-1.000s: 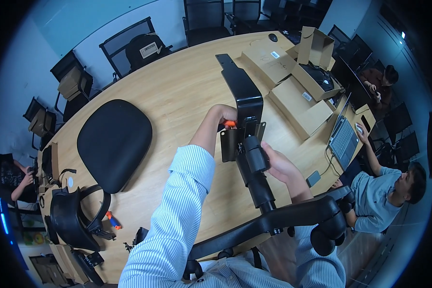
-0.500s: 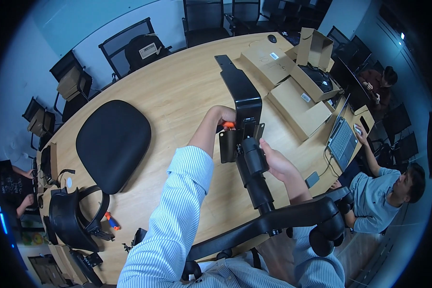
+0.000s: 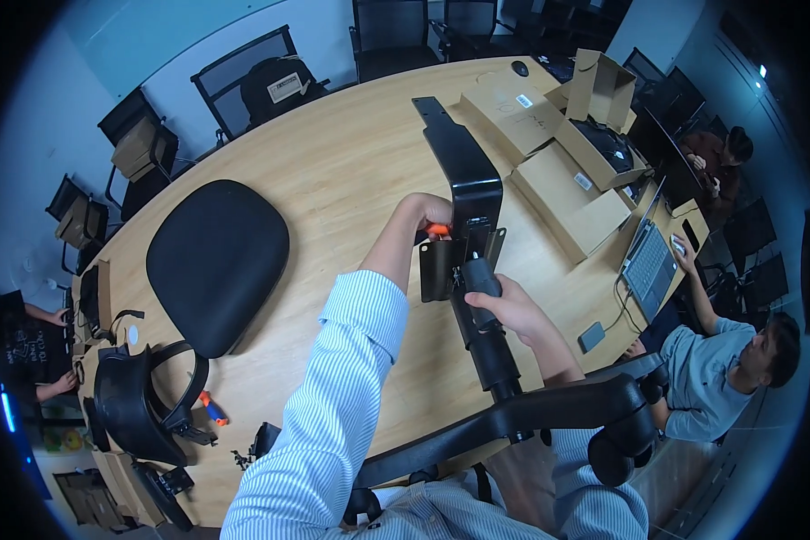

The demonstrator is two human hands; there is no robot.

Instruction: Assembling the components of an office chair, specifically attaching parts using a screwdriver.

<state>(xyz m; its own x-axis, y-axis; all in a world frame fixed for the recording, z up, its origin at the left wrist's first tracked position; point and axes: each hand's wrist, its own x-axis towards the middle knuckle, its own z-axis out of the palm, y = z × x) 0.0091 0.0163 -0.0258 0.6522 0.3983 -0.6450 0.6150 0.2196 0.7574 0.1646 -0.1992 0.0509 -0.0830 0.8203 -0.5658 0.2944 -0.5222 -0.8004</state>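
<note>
A black chair base (image 3: pixel 477 418) with casters stands before me, its telescoping column cover (image 3: pixel 495 360) pointing away over the table. At the column's top sits a black bent metal bracket (image 3: pixel 463 162) with side plates. My left hand (image 3: pixel 434 212) reaches in beside the bracket, closed on an orange-handled tool (image 3: pixel 438 230); the tool's working end is hidden behind the metal. My right hand (image 3: pixel 517 310) wraps round the upper section of the column cover, thumb across its front. A black chair seat (image 3: pixel 218 265) lies on the table to the left.
On the wooden table (image 3: pixel 351 180) are cardboard boxes (image 3: pixel 567 202) at far right, a laptop (image 3: pixel 646 270), a black backrest frame (image 3: pixel 135 405) and an orange-and-blue screwdriver (image 3: pixel 213 409). A person (image 3: pixel 720 369) sits at the right. Mesh chairs (image 3: pixel 247 81) line the wall.
My right hand has moved from beside the column onto its upper cover section, thumb now over the front. That section looks more tilted. My left hand stays at the bracket with the orange-handled tool.
</note>
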